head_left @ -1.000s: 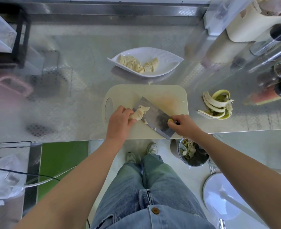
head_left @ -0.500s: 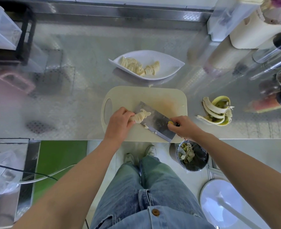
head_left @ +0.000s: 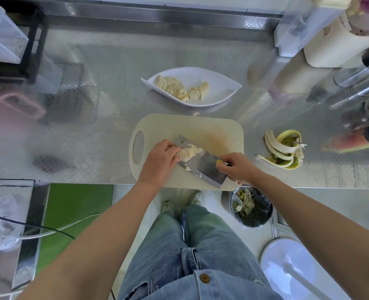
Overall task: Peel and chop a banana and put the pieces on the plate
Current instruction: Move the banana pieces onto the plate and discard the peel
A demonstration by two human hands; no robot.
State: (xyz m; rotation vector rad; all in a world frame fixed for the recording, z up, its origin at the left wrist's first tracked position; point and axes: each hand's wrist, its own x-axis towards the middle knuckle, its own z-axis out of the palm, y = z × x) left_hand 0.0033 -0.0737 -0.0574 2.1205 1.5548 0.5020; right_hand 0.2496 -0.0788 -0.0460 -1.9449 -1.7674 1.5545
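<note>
At the near edge of the steel counter [head_left: 114,100], on the cream plastic cutting board [head_left: 218,131] just short of the white leaf-shaped plate [head_left: 226,83] already holding pale banana slices [head_left: 179,89], the right hand [head_left: 236,168] grips the broad steel cleaver [head_left: 207,167] while the left hand [head_left: 157,163] curls around the fanned banana stack [head_left: 187,153] on its blade, apparently loading it for a level lift to the plate.

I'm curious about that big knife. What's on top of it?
A row of banana slices rests on the knife, held by the left hand. Its fingers hide the row's left end; the right hand covers most of the handle.
</note>
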